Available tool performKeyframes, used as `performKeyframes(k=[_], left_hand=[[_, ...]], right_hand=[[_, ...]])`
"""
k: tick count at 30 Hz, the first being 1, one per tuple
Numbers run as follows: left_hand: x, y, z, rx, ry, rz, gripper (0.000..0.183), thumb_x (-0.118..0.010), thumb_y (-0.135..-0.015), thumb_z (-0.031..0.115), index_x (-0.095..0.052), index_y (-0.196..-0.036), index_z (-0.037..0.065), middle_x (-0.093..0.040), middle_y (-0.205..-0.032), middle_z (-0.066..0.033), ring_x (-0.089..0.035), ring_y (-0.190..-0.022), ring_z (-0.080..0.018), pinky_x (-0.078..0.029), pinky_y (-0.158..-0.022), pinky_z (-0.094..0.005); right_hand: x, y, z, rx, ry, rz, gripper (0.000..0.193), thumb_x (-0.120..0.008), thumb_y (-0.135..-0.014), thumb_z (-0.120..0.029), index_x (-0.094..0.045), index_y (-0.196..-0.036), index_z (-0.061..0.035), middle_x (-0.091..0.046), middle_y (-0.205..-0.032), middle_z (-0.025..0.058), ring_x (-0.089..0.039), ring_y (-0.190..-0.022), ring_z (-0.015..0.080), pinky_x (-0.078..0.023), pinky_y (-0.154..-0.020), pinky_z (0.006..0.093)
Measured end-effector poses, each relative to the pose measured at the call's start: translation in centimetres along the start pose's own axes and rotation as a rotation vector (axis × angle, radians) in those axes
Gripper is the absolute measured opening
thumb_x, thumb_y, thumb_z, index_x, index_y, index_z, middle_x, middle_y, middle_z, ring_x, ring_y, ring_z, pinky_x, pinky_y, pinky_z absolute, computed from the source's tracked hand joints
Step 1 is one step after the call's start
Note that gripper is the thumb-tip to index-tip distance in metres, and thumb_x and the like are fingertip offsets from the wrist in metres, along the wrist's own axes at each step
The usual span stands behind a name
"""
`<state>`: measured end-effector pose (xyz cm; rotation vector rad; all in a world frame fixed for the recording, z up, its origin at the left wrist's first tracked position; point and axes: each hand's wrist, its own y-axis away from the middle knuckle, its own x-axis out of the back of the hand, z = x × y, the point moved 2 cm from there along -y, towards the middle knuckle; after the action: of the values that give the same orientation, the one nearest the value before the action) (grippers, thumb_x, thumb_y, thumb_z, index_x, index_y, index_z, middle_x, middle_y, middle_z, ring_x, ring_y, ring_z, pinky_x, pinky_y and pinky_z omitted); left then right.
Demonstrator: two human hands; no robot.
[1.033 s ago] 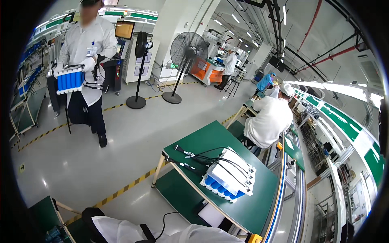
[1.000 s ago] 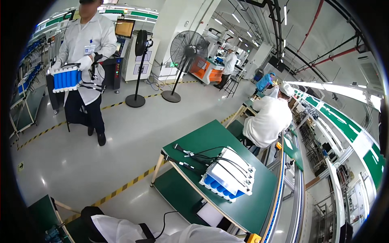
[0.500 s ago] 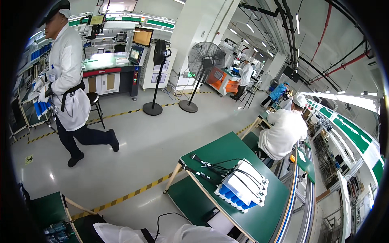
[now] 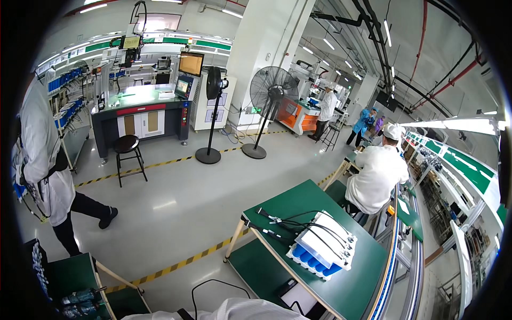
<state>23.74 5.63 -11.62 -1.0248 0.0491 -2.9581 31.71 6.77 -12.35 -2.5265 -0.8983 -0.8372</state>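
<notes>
Neither of my hands is in view; only white cloth of my clothing shows at the lower edge, with a thin black cord looping above it. In front of me to the right, a green-topped table bears a battery-like block. Its white frame surrounds a row of blue cylinders. Black cables with connectors run over its top and trail onto the tabletop. A dark object with a pale top lies on the shelf below.
At far left a person in white walks. Another person in white sits beside the conveyor rail. A stool and two pedestal fans stand farther off. Bottles or tools sit on the near-left green table.
The walking person has moved left and nearer, partly out of the picture, uncovering the stool and racks. The whole view has shifted slightly, and less of my white clothing shows.
</notes>
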Motion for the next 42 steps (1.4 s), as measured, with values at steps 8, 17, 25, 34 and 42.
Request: performKeyframes(k=[8, 17, 25, 34, 42], left_hand=[[-0.2, -0.1, -1.1, 0.01, 0.031, -0.011, 0.029, -0.065, -0.099, 0.027, -0.066, -0.09, 0.0, -0.069, -0.087, -0.0169, -0.065, -0.08, -0.0264, -0.051, -0.076, -0.0408], [-0.4, -0.1, -1.7, 0.005, 0.055, -0.01, 0.03, -0.063, -0.099, 0.028, -0.066, -0.088, 0.0, -0.068, -0.085, -0.0157, -0.064, -0.078, -0.0253, -0.05, -0.074, -0.0403], [-1.3, -0.1, -1.6, 0.024, 0.054, -0.017, 0.031, -0.062, -0.1, 0.029, -0.065, -0.087, 0.0, -0.068, -0.083, -0.0147, -0.063, -0.076, -0.0242, -0.05, -0.072, -0.0399], [-0.5, -0.7, -1.3, 0.077, 0.005, 0.032, 0.033, -0.061, -0.1, 0.03, -0.064, -0.085, 0.001, -0.067, -0.081, -0.0136, -0.062, -0.074, -0.023, -0.049, -0.07, -0.0394], [-2.4, -1.8, 0.7, 0.06, 0.154, -0.068, 0.034, -0.06, -0.101, 0.03, -0.063, -0.083, 0.001, -0.067, -0.079, -0.0127, -0.061, -0.072, -0.0221, -0.048, -0.069, -0.0389]], right_hand=[[-0.7, -0.2, -0.4, 0.039, -0.007, -0.061, 0.03, -0.07, -0.085, -0.037, -0.074, -0.091, -0.0073, -0.072, -0.085, 0.0203, -0.071, -0.084, 0.0396, -0.056, -0.073, 0.0519], [-1.3, 0.1, 0.2, 0.047, -0.024, 0.096, 0.023, -0.07, -0.088, -0.037, -0.073, -0.085, -0.0144, -0.071, -0.077, 0.0163, -0.069, -0.073, 0.0408, -0.053, -0.066, 0.0541], [1.1, 3.4, -1.1, -0.122, -0.001, 0.034, 0.023, -0.068, -0.089, -0.036, -0.07, -0.089, -0.0131, -0.067, -0.086, 0.0129, -0.066, -0.085, 0.0354, -0.052, -0.077, 0.0483], [-1.1, 4.8, 2.2, -0.404, -0.244, 0.372, 0.023, -0.066, -0.09, -0.036, -0.068, -0.091, -0.0122, -0.064, -0.093, 0.012, -0.063, -0.094, 0.0322, -0.05, -0.085, 0.0462], [-16.1, -5.3, 8.7, -0.693, -0.963, 1.002, 0.024, -0.065, -0.09, -0.035, -0.065, -0.093, -0.0114, -0.061, -0.099, 0.0112, -0.06, -0.101, 0.0294, -0.047, -0.092, 0.0444]])
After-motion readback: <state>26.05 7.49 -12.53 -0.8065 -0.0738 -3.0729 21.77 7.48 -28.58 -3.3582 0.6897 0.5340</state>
